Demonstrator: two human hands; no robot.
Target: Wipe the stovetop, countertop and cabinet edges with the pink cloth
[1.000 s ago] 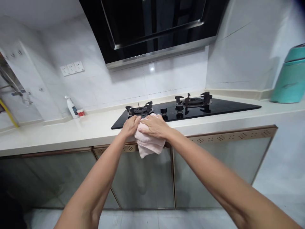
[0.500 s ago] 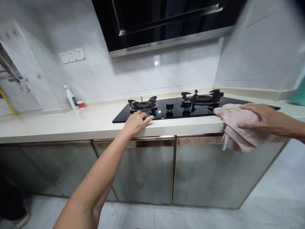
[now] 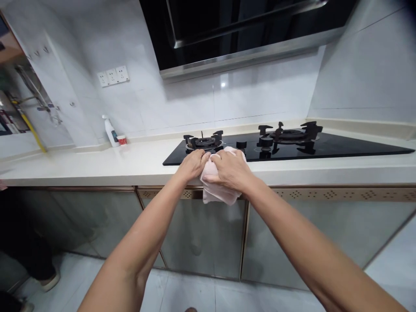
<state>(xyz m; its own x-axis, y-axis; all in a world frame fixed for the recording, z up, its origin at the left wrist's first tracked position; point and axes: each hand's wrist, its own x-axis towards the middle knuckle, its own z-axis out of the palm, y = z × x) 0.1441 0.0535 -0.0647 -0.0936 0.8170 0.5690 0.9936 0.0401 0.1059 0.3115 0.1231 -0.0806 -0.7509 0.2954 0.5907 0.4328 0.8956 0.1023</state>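
Observation:
A pale pink cloth is bunched under my right hand, whose fingers close over it. The cloth lies at the front edge of the black glass gas hob, and its lower part hangs over the counter edge. My left hand rests at the hob's front edge, just left of the cloth. Its fingertips meet or nearly meet the cloth, and it holds nothing that I can see. Behind my hands stands the left burner. The control knobs and the right burner are farther right.
A black range hood hangs over the hob. On the left part of the white counter stand a white bottle and a red paper cup. Cabinet doors run below. Another person's dark-clothed leg is at the far left.
My right hand has carried the cloth leftward from the hob's right end to beside my left hand. My left hand stays at the hob's front edge. The view has shifted slightly left.

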